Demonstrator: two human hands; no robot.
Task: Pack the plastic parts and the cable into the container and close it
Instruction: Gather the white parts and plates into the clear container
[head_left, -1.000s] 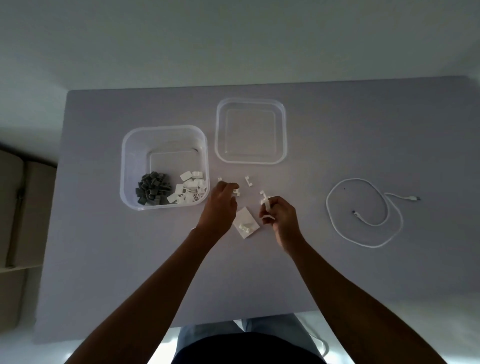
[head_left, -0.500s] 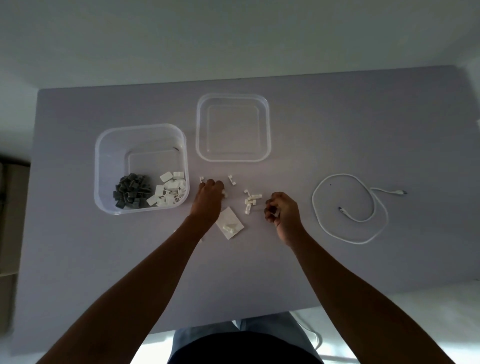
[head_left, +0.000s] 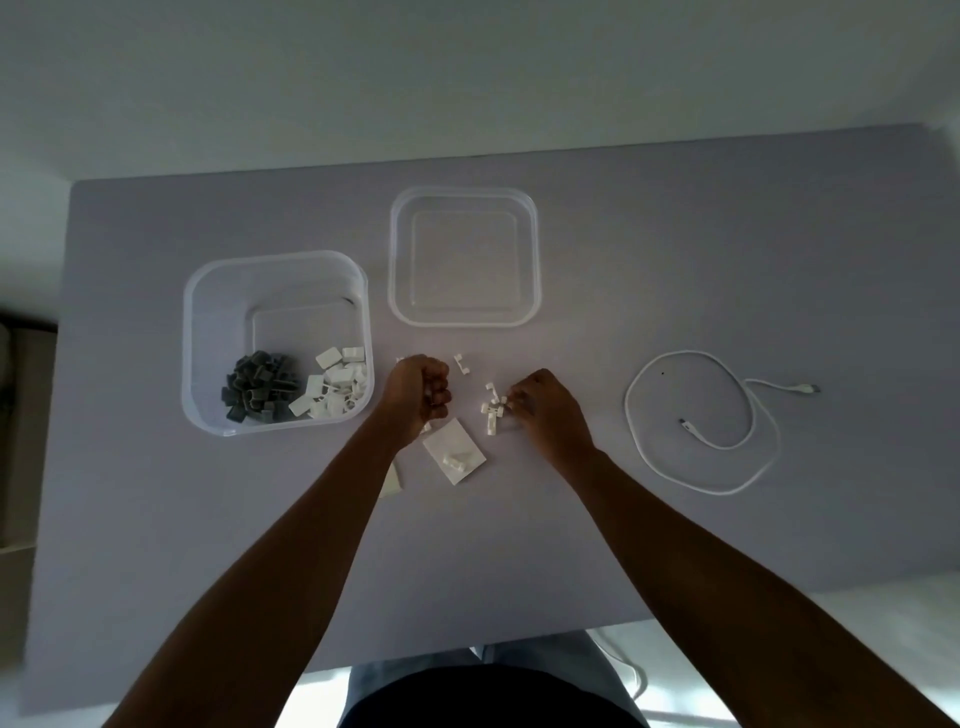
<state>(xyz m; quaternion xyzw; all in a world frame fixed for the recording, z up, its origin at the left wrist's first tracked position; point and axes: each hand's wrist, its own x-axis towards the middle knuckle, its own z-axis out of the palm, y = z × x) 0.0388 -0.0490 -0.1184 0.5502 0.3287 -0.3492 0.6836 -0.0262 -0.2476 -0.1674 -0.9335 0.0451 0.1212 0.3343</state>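
Head view shows the clear square plastic container (head_left: 275, 340) partly filled with grey and white parts, while beside it the left hand (head_left: 418, 395) is fisted, contents hidden, the right hand (head_left: 543, 410) pinches small loose white plastic clips (head_left: 493, 408), and the coiled white cable (head_left: 701, 421) and clear lid (head_left: 465, 257) remain outside.

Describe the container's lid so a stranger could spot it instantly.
Start at the open clear container holding grey and white parts on the table's left. Just right of it and farther from the person lies the lid: a shallow, clear, rounded square, flat on the table and empty, unlike the deep tub.
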